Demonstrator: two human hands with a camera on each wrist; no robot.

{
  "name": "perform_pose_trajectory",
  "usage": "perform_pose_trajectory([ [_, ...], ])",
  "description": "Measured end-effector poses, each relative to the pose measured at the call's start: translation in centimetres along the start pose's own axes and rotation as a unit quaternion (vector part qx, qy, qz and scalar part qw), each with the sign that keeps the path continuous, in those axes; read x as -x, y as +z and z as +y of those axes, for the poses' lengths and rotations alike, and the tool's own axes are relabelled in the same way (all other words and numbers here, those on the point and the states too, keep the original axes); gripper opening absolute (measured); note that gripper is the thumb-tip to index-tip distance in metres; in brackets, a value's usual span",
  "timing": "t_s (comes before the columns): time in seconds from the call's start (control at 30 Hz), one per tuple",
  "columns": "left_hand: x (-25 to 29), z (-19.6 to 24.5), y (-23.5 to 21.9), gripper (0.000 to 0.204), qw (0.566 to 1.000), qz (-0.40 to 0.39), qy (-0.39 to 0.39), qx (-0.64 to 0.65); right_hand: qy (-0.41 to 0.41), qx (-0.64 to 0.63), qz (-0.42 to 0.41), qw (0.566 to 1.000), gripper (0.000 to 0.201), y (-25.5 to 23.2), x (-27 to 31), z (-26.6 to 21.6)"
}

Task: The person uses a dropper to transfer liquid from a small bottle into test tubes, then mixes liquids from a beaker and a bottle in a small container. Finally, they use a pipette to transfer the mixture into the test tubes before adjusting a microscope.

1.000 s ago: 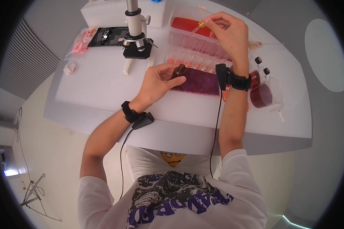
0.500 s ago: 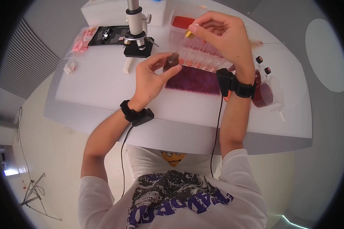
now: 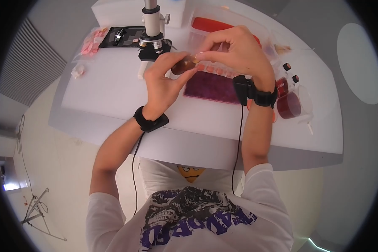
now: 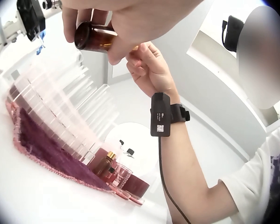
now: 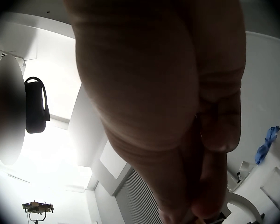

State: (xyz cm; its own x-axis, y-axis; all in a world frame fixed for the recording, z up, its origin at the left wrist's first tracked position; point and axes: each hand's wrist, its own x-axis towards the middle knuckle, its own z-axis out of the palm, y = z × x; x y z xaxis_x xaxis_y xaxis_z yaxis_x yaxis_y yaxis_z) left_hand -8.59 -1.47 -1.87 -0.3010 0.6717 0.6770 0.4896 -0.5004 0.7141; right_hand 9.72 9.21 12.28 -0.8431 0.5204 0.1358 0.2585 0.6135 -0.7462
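My left hand (image 3: 161, 82) grips a small brown glass bottle (image 3: 183, 66), tilted over on its side, between thumb and fingers. In the left wrist view the bottle (image 4: 95, 38) shows its dark base, with the neck toward the other hand. My right hand (image 3: 239, 52) pinches the gold dropper cap (image 3: 195, 59) at the bottle's mouth, the other fingers curled. Whether the cap is seated cannot be told. Below the hands lies a dark purple cloth (image 3: 212, 87), with a row of clear tubes (image 3: 216, 70) behind it.
A microscope (image 3: 153, 25) stands behind my left hand, beside a black tray (image 3: 122, 37). At the right are a beaker of dark red liquid (image 3: 289, 105), a red-labelled bottle (image 3: 282, 85) and two black caps (image 3: 287, 66). A clear container with red contents (image 3: 208, 24) stands behind.
My right hand has brought the dropper cap left and down to the bottle's mouth. My left hand has moved left and tipped the bottle from upright onto its side.
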Motion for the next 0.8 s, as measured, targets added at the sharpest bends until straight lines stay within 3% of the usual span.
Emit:
perform_pose_trajectory([
  [0.27,0.0,0.1,-0.1,0.037,0.999,-0.018,-0.028,0.019,-0.040,0.007,0.041,0.998,0.019,0.3,0.0,0.4],
  [0.4,0.2,0.5,0.1,0.038,0.991,-0.039,-0.108,0.072,-0.032,0.011,0.056,0.998,0.017,0.3,-0.3,0.8],
  [0.5,0.2,0.7,0.1,0.041,0.985,-0.047,-0.147,0.076,-0.076,-0.011,0.081,0.994,0.017,0.2,-0.6,2.0],
  [0.57,0.2,0.7,0.2,0.042,0.982,-0.054,-0.163,0.076,-0.113,-0.034,0.128,0.985,0.019,-0.1,-0.9,2.5],
  [0.67,0.3,0.4,0.3,0.044,0.977,-0.061,-0.181,0.099,-0.072,-0.078,0.167,0.980,0.021,-0.8,-0.9,2.8],
  [0.8,0.3,0.3,0.3,0.044,0.973,-0.073,-0.196,0.097,-0.093,-0.099,0.220,0.966,0.017,-1.4,-1.0,3.8],
])
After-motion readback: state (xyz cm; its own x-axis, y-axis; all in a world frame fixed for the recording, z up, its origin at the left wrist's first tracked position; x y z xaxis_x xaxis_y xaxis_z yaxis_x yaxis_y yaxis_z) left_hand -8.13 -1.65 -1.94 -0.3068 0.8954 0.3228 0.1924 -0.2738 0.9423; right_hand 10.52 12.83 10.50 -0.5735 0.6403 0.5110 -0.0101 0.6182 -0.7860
